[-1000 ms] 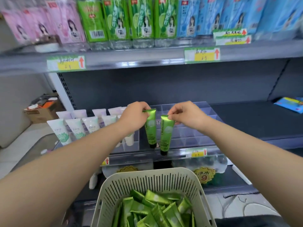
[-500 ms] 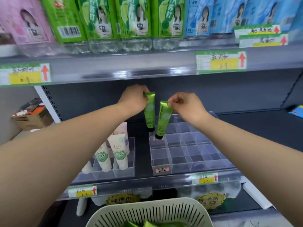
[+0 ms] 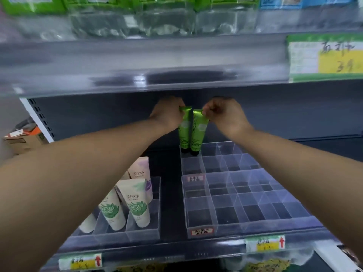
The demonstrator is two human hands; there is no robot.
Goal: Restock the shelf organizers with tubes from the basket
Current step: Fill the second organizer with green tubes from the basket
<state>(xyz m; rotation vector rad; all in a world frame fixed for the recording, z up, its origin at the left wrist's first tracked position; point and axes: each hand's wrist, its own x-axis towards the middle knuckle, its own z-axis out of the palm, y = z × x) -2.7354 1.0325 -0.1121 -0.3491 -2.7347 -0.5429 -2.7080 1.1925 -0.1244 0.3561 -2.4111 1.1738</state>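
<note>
Both my hands reach deep under the upper shelf, each pinching the crimped top of a green tube. My left hand (image 3: pixel 168 114) holds the left green tube (image 3: pixel 184 132); my right hand (image 3: pixel 224 115) holds the right green tube (image 3: pixel 198 132), labelled Chamomile. The tubes hang side by side, black caps down, at the back left corner of the clear compartment organizer (image 3: pixel 231 185). Their caps sit at the rim of the rearmost cell. The basket is out of view.
A second clear organizer (image 3: pixel 149 228) on the left holds white tubes (image 3: pixel 135 201) with green leaf prints. The upper shelf edge (image 3: pixel 137 75) hangs low over my hands. A cardboard box (image 3: pixel 21 138) sits far left. Price tags (image 3: pixel 265 244) line the shelf front.
Both hands carried the two green tubes forward and deeper into the shelf, to the organizer's back row. My view moved closer and upward, and the basket dropped out of sight.
</note>
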